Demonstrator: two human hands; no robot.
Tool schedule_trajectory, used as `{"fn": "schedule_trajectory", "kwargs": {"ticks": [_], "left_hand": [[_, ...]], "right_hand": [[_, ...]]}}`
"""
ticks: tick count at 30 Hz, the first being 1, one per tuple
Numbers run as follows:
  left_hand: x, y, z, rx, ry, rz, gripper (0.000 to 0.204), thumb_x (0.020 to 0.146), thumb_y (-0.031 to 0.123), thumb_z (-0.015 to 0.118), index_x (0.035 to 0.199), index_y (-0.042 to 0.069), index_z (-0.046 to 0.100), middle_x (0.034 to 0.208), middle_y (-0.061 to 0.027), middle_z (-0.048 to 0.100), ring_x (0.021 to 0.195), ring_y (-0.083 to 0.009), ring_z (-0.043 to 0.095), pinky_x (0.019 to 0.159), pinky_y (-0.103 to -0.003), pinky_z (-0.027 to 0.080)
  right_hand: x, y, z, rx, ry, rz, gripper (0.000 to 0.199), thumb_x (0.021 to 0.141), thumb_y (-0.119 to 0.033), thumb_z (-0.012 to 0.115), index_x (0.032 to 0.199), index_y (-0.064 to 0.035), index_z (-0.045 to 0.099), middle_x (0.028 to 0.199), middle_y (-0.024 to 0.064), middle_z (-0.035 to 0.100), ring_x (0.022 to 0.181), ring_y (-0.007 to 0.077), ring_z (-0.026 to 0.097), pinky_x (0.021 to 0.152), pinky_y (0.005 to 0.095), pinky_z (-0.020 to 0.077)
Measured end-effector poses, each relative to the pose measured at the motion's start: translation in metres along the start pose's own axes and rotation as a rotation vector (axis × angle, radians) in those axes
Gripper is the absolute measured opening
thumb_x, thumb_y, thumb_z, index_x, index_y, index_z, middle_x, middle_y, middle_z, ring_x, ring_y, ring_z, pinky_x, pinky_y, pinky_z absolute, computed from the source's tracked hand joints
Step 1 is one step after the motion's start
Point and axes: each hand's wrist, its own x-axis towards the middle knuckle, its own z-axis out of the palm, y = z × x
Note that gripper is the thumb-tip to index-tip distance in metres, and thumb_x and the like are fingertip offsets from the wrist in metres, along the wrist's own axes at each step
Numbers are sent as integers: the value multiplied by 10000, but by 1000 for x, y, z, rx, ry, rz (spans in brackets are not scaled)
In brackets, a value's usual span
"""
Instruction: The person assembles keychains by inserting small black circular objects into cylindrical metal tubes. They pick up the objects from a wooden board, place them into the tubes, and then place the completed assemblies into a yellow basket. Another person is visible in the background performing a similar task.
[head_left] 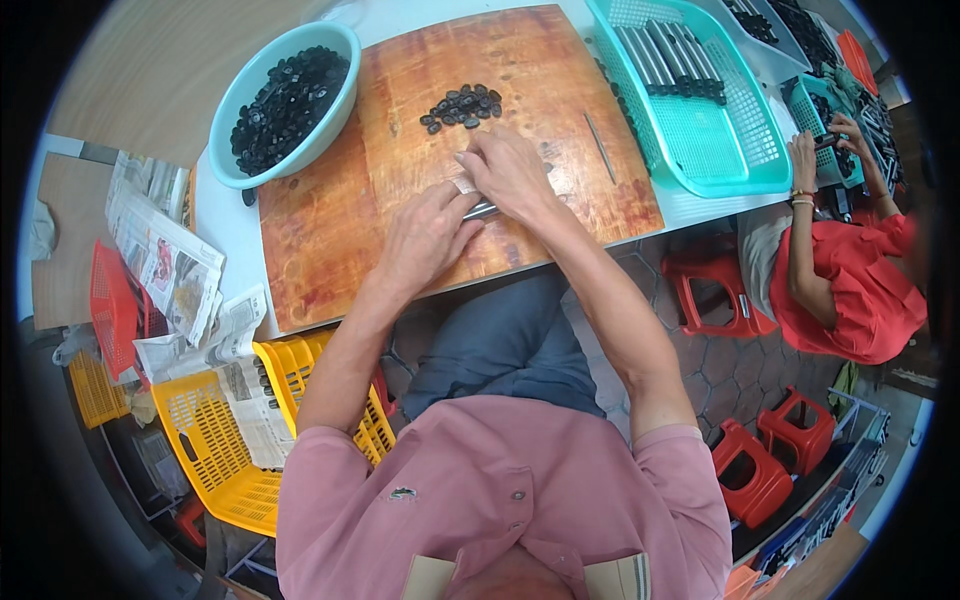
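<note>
Both my hands meet over the wooden board (330,240), near its front edge. My left hand (425,238) is closed round a short silver metal tube (482,211), of which only a piece shows. My right hand (508,172) bends over the tube's other end, its fingers closed and partly hiding it. Just beyond my fingers lies a small pile of black oval plastic pieces (462,104). A few similar dark pieces sit beside my right hand. To the right, a thin metal rod (600,147) rests on the board.
A pale blue bowl (345,50) full of black pieces stands at the far left. At the right, a turquoise basket (690,180) holds several metal tubes with black ends. A yellow crate (190,430) with newspaper is low left. A co-worker in red (850,290) handles parts at right, near red stools (750,475).
</note>
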Motion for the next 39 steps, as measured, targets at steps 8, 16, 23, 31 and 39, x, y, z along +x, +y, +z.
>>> {"fn": "schedule_trajectory", "kwargs": {"ticks": [8, 16, 23, 31, 39], "left_hand": [[-3, -11, 7, -111, 42, -55, 270, 826, 114, 777, 1059, 8, 694, 944, -165, 637, 872, -359, 637, 772, -428, 525], [-5, -15, 8, -141, 29, -21, 228, 824, 92, 778, 1010, -7, 692, 910, -162, 620, 866, -357, 630, 770, -431, 517], [1, -23, 11, -174, 66, 72, 212, 822, 76, 780, 999, -5, 697, 885, -164, 610, 828, -352, 627, 743, -414, 517], [5, -27, 3, -165, 19, 56, 237, 831, 108, 779, 1024, -7, 703, 899, -170, 612, 842, -359, 631, 749, -423, 517], [0, -28, 7, -171, 12, 70, 238, 816, 103, 784, 1007, 0, 687, 896, -165, 604, 831, -358, 620, 734, -428, 510]], "right_hand": [[-2, -5, 8, -206, 136, -50, 178, 903, -212, 664, 903, -34, 656, 946, 165, 629, 957, 359, 599, 852, 489, 444], [-7, -12, 8, -249, 81, -4, 263, 893, -231, 685, 1026, -11, 629, 1006, 179, 610, 1008, 365, 574, 866, 483, 420], [-3, -12, 9, -286, 52, 46, 349, 882, -249, 705, 1092, 10, 601, 1078, 199, 612, 1075, 364, 558, 871, 483, 409], [5, -15, 13, -227, 56, 138, 351, 908, -264, 683, 1089, 26, 605, 1118, 230, 619, 1112, 377, 561, 951, 491, 394], [-4, -17, 11, -306, 36, 128, 335, 912, -239, 665, 1111, 22, 597, 1100, 224, 609, 1070, 373, 561, 918, 483, 402]]}}
